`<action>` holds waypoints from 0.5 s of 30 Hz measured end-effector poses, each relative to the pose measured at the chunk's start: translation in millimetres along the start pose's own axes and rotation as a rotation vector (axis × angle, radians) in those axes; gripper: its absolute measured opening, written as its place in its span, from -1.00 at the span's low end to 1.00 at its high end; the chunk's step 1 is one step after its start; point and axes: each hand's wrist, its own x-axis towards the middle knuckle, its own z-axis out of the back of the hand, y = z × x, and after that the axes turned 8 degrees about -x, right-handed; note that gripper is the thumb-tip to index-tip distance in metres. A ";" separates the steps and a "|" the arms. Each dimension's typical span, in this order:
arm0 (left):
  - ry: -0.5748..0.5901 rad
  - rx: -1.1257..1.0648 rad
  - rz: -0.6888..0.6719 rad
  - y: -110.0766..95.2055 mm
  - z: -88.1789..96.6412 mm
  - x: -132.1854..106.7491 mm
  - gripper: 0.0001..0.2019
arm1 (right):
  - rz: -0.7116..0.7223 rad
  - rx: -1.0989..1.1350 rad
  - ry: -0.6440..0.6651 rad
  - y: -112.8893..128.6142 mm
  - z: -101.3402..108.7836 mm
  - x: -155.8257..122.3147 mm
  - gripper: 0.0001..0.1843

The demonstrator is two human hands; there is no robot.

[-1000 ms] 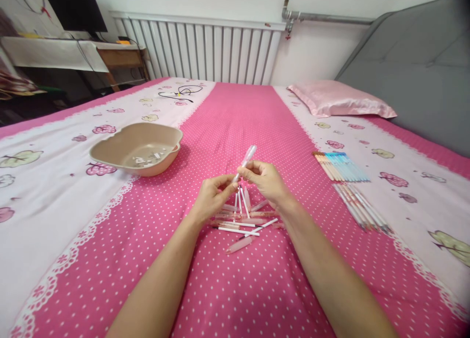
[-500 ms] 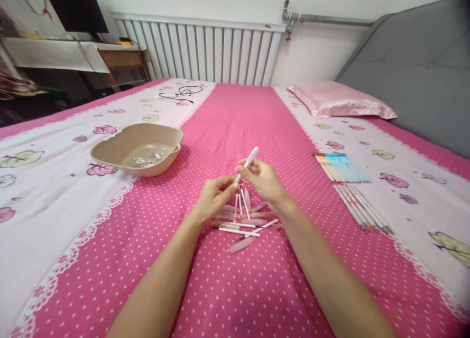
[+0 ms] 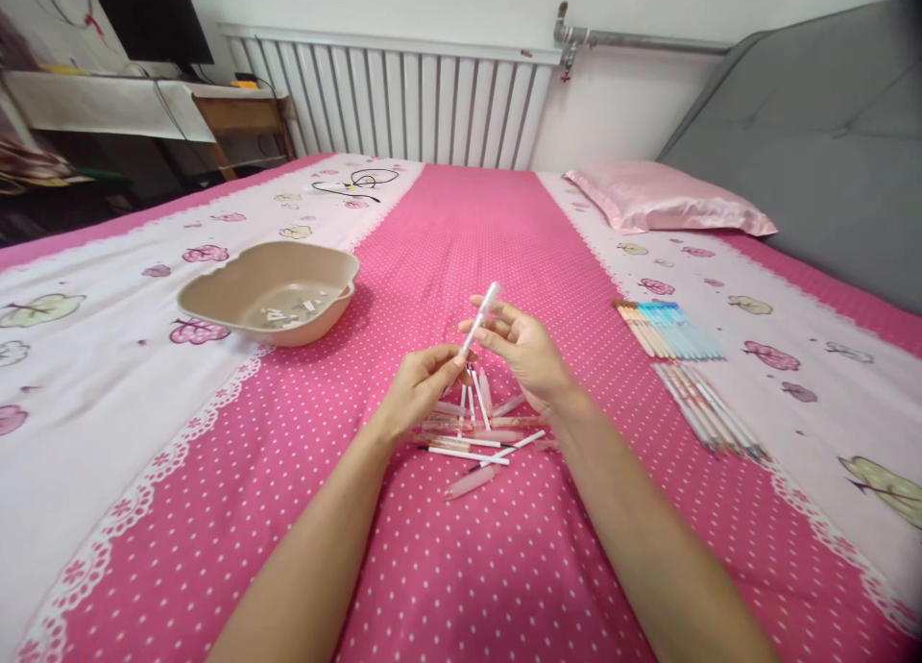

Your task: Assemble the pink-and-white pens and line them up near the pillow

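Observation:
My left hand pinches the lower end of a thin white pen that points up and away. My right hand is beside the pen's upper half with its fingers loosened and partly spread, the fingertips close to or lightly touching the pen. Under both hands lies a loose pile of pens and clear caps on the pink dotted bedspread. A tan bowl with a few small white bits inside stands to the left.
Two neat rows of pens lie to the right on the white flowered strip. A pink pillow and grey headboard are at the far right. A black cable lies near the radiator.
My right hand has let its fingers open from their grip around the pen's upper part. The pen stays pinched by my left hand, tilted much as before.

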 end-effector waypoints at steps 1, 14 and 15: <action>0.002 0.003 0.005 -0.1 -0.1 0.0 -0.68 | -0.004 0.008 -0.010 -0.4 -0.4 0.2 -0.55; 0.031 -0.009 0.027 1.4 -0.1 -1.7 -0.65 | -0.020 0.034 -0.087 -3.1 -3.4 1.2 -0.52; 0.031 -0.008 0.028 1.4 0.0 -1.8 -0.65 | -0.017 0.030 -0.086 -3.8 -3.5 1.3 -0.51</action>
